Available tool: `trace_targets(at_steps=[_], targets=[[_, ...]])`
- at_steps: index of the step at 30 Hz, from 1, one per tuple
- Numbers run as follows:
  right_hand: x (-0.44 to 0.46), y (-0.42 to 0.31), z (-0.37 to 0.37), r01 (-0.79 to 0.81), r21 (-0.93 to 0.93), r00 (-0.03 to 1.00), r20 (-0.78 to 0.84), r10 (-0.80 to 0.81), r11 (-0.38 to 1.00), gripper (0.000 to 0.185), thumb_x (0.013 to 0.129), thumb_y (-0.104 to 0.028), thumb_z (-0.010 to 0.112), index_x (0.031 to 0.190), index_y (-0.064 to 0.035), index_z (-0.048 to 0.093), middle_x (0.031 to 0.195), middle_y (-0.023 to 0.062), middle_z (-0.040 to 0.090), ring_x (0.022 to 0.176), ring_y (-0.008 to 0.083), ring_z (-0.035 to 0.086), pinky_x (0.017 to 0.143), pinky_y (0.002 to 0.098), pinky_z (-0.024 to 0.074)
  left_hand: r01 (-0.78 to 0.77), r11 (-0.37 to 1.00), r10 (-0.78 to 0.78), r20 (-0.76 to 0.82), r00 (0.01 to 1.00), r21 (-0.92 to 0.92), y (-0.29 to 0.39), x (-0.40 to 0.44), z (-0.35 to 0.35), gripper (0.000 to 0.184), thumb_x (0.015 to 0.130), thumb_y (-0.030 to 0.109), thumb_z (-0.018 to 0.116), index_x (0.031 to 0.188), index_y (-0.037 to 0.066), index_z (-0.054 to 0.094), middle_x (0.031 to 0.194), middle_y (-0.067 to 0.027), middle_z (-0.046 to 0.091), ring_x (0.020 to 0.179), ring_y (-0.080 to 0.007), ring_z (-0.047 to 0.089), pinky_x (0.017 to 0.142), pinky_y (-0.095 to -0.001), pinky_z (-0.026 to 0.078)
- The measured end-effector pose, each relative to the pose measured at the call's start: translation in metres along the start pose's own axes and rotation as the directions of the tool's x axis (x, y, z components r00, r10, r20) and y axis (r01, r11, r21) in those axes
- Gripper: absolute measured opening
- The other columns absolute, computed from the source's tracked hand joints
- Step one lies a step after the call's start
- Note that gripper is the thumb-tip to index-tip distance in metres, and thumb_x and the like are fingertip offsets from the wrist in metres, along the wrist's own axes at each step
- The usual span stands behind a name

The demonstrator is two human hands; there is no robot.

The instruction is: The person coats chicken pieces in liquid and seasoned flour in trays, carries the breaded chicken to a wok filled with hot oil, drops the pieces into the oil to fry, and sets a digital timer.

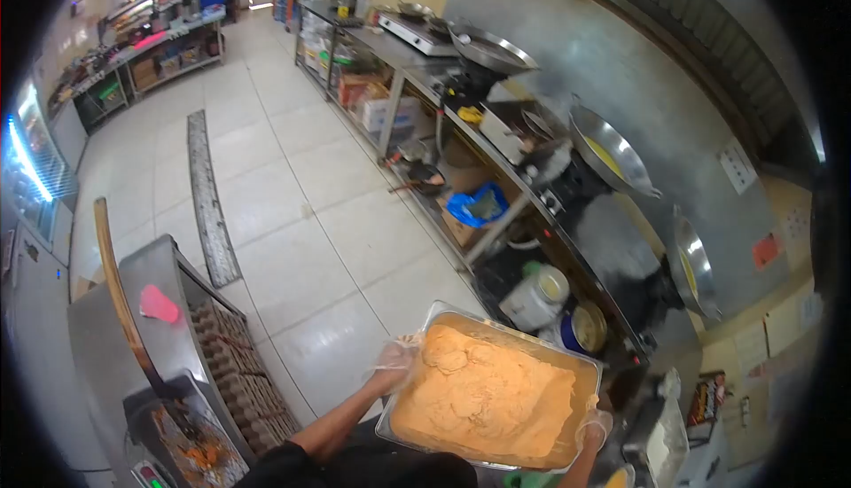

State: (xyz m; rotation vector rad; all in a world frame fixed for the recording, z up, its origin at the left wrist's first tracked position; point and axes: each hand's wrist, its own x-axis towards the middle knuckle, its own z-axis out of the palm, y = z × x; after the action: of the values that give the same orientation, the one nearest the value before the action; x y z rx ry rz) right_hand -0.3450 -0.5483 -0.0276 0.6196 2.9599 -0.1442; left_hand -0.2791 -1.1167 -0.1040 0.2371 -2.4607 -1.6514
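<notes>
A rectangular metal tray (pixel 585 383) is held in front of my body, tilted in the view. It is full of an orange, flour-like mix (pixel 487 390) with a lumpy surface. My left hand (pixel 396 366), in a clear plastic glove, grips the tray's left side. On the opposite side, my right hand (pixel 594 432), also gloved, has hold of the edge near the lower right corner. Parts of the fingers of both hands are hidden by the tray and the gloves.
Woks (pixel 612 149) sit on the stove counter to the right, above a white tub (pixel 536 297). A steel table (pixel 115 328) on the left carries a pink item (pixel 160 304) and a long wooden handle (pixel 120 284). Stacked egg trays (pixel 238 368) stand beneath. Tiled floor (pixel 301 257) runs between.
</notes>
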Motion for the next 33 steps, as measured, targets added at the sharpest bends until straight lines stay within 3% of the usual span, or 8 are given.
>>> trace_targets(at_steps=[3, 6, 11, 18, 20, 23, 28, 33], targets=[[0.117, -0.086, 0.090, 0.114, 0.381, 0.974, -0.225, -0.028, 0.918, 0.051, 0.091, -0.046, 0.058, 0.082, 0.0020, 0.071, 0.073, 0.0206, 0.069, 0.066, 0.0354, 0.066, 0.061, 0.0489, 0.0471, 0.117, 0.990, -0.127, -0.136, 0.983, -0.079, -0.045, 0.042, -0.059, 0.037, 0.101, 0.034, 0.042, 0.099, 0.002, 0.060, 0.098, -0.0226, 0.063, 0.088, -0.0379, 0.058, 0.077, -0.0447, 0.045], [0.175, -0.276, 0.082, 0.334, -0.115, 0.940, -0.036, -0.340, 0.936, 0.061, 0.094, -0.054, 0.048, 0.080, 0.0019, 0.070, 0.080, 0.0229, 0.069, 0.079, 0.0393, 0.068, 0.068, 0.0485, 0.0491, 0.241, 0.962, -0.201, -0.264, 0.943, 0.129, -0.099, 0.106, -0.108, 0.028, 0.096, 0.027, 0.046, 0.098, 0.003, 0.061, 0.093, -0.0222, 0.063, 0.086, -0.0367, 0.060, 0.076, -0.0467, 0.046], [0.252, -0.510, 0.135, 0.391, 0.141, 0.896, 0.168, -0.411, 0.910, 0.069, 0.092, -0.061, 0.048, 0.080, 0.0030, 0.070, 0.076, 0.0201, 0.068, 0.073, 0.0345, 0.067, 0.069, 0.0453, 0.0507, 0.339, 0.769, -0.195, -0.307, 0.932, 0.542, -0.094, 0.198, -0.221, 0.022, 0.091, 0.021, 0.048, 0.099, 0.005, 0.061, 0.093, -0.0226, 0.062, 0.089, -0.0380, 0.060, 0.076, -0.0493, 0.047], [0.258, -0.787, 0.079, 0.494, 0.232, 0.835, 0.140, -0.531, 0.838, 0.067, 0.093, -0.057, 0.047, 0.092, 0.0054, 0.071, 0.098, 0.0269, 0.069, 0.097, 0.0406, 0.068, 0.078, 0.0506, 0.0510, 0.555, 0.774, -0.256, -0.651, 0.714, 0.304, -0.151, 0.275, -0.318, 0.023, 0.094, 0.024, 0.048, 0.103, 0.005, 0.058, 0.093, -0.0189, 0.059, 0.086, -0.0333, 0.059, 0.069, -0.0461, 0.047], [0.284, -0.848, 0.105, 0.617, 0.189, 0.742, 0.183, -0.645, 0.764, 0.053, 0.090, -0.046, 0.054, 0.091, 0.0032, 0.072, 0.097, 0.0261, 0.069, 0.095, 0.0402, 0.068, 0.077, 0.0509, 0.0510, 0.358, 0.896, -0.426, -0.737, 0.525, -0.263, -0.180, 0.294, -0.336, 0.020, 0.095, 0.022, 0.048, 0.098, 0.005, 0.059, 0.088, -0.0140, 0.059, 0.081, -0.0265, 0.059, 0.065, -0.0400, 0.048], [0.303, -0.942, 0.125, 0.750, 0.188, 0.616, 0.149, -0.774, 0.634, 0.065, 0.090, -0.061, 0.051, 0.093, 0.0010, 0.071, 0.095, 0.0250, 0.070, 0.085, 0.0395, 0.069, 0.073, 0.0490, 0.0503, 0.549, 0.809, -0.519, -0.694, 0.499, -0.210, -0.220, 0.361, -0.393, 0.020, 0.096, 0.021, 0.048, 0.093, 0.004, 0.059, 0.081, -0.0101, 0.059, 0.074, -0.0225, 0.060, 0.061, -0.0344, 0.048], [0.312, -1.101, 0.093, 0.418, 0.262, 0.847, 0.232, -0.477, 0.870, 0.089, 0.097, -0.068, 0.020, 0.094, 0.0039, 0.072, 0.102, 0.0300, 0.067, 0.105, 0.0455, 0.062, 0.085, 0.0527, 0.0470, 0.382, 0.919, -0.184, -0.754, 0.630, 0.095, -0.317, 0.481, -0.496, 0.028, 0.097, 0.030, 0.048, 0.092, 0.005, 0.059, 0.074, -0.0077, 0.057, 0.067, -0.0229, 0.057, 0.058, -0.0379, 0.045], [0.314, -1.184, 0.027, 0.483, 0.335, 0.848, 0.052, -0.527, 0.809, 0.081, 0.100, -0.061, 0.020, 0.104, 0.0032, 0.068, 0.104, 0.0302, 0.066, 0.105, 0.0446, 0.062, 0.087, 0.0512, 0.0483, 0.217, 0.937, 0.056, -0.731, 0.680, 0.273, -0.323, 0.642, -0.603, 0.029, 0.099, 0.037, 0.049, 0.090, 0.011, 0.058, 0.074, 0.0034, 0.051, 0.060, -0.0085, 0.046, 0.049, -0.0294, 0.036]])
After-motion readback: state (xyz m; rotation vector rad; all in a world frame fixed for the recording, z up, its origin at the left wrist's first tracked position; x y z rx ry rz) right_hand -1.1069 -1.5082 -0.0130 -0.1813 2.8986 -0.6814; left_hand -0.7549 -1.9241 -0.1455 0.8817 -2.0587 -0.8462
